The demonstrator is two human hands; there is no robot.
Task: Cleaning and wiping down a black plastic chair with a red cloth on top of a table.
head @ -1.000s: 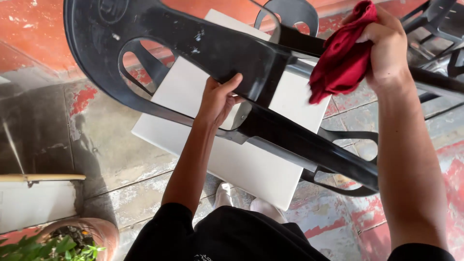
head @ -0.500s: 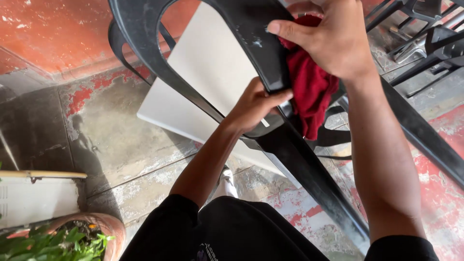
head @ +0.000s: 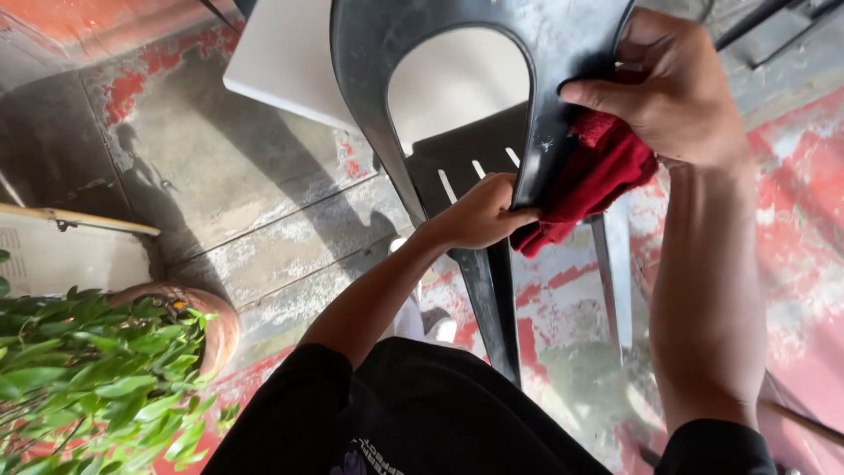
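Against the chair, a red cloth sits bunched under the right hand, which clamps it to the dark plastic frame. Cloth crumpled, hanging down-left. Chair black, dusty, tipped, legs running toward the viewer. Left hand grips a chair leg. White slab beneath; plant lower left on stained floor.

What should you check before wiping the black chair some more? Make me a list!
1. Left hand grips the black chair by its leg: ok.
2. Right hand presses the red cloth on the chair's frame: ok.
3. Cloth covers the spot under the fingers: ok.
4. White specks show on the frame near the cloth: not ok.
5. Chair's feet on the floor: cannot tell.
6. Potted plant stands apart from the chair: ok.
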